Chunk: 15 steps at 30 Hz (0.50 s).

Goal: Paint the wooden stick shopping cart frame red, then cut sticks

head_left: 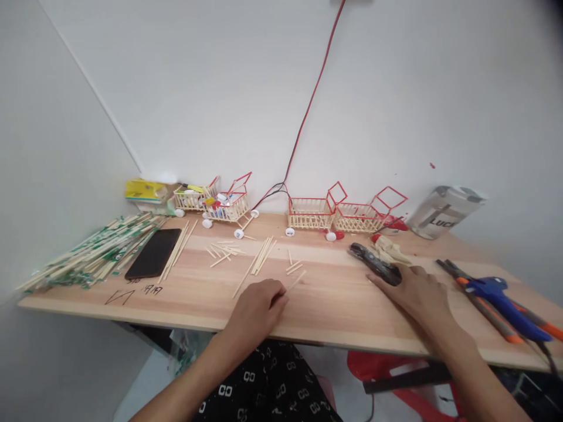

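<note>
My left hand (258,305) rests on the wooden table (185,293) near its front edge, fingers curled, pinching the end of a thin wooden stick (297,281). My right hand (411,288) lies flat further right, its fingertips on the handle of a black tool (373,264). Loose wooden sticks (259,258) lie scattered ahead of my left hand. Just behind the black tool sits a small heap of stick pieces (389,249).
Several small stick carts with red frames (334,214) stand along the wall. A black phone (153,253) and a pile of wrapped chopsticks (92,252) lie at the left. A blue glue gun (501,296), orange-handled pliers (484,305) and a metal can (444,211) are at the right.
</note>
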{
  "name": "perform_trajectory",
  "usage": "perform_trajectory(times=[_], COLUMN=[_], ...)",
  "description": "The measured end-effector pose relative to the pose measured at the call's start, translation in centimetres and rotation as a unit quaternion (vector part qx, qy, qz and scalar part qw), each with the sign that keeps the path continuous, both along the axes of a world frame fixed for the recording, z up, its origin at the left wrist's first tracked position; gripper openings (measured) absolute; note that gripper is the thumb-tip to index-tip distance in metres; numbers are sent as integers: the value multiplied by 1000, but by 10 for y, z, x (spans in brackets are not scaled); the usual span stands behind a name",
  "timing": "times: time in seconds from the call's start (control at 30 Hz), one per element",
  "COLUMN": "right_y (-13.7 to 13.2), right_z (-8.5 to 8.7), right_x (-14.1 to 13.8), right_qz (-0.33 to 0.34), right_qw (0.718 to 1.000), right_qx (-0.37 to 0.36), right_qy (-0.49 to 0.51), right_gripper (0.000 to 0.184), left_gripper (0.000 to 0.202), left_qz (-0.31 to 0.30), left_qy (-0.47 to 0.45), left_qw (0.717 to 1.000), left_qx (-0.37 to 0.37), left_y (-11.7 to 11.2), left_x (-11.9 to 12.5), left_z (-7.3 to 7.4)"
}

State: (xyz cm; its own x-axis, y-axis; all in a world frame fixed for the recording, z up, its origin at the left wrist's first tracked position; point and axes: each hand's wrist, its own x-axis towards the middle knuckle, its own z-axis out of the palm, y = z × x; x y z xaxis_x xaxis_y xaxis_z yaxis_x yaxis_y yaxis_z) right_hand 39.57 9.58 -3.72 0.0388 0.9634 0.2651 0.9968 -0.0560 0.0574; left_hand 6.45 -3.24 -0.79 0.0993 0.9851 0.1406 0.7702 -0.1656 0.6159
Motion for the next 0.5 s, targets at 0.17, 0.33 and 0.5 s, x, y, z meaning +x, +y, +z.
perform_trajectory(times=[0.17,0.33,0.5], right_y=[-2,-4,-3], right_z=[-5,1,39], right_x=[0,-5,-53], right_qz=[5,33,296], right_qw=[1000,999,948], right_qx=[4,32,67], right_qy=[1,24,97], right_gripper=[83,82,50], left_gripper=[19,22,13], left_qz=[-20,-34,-37], left_qy=[72,190,232], left_qw=[997,981,972], left_qx=[3,18,21], left_y=[3,8,16], left_x=[16,25,36], left_z=[-6,-15,-18])
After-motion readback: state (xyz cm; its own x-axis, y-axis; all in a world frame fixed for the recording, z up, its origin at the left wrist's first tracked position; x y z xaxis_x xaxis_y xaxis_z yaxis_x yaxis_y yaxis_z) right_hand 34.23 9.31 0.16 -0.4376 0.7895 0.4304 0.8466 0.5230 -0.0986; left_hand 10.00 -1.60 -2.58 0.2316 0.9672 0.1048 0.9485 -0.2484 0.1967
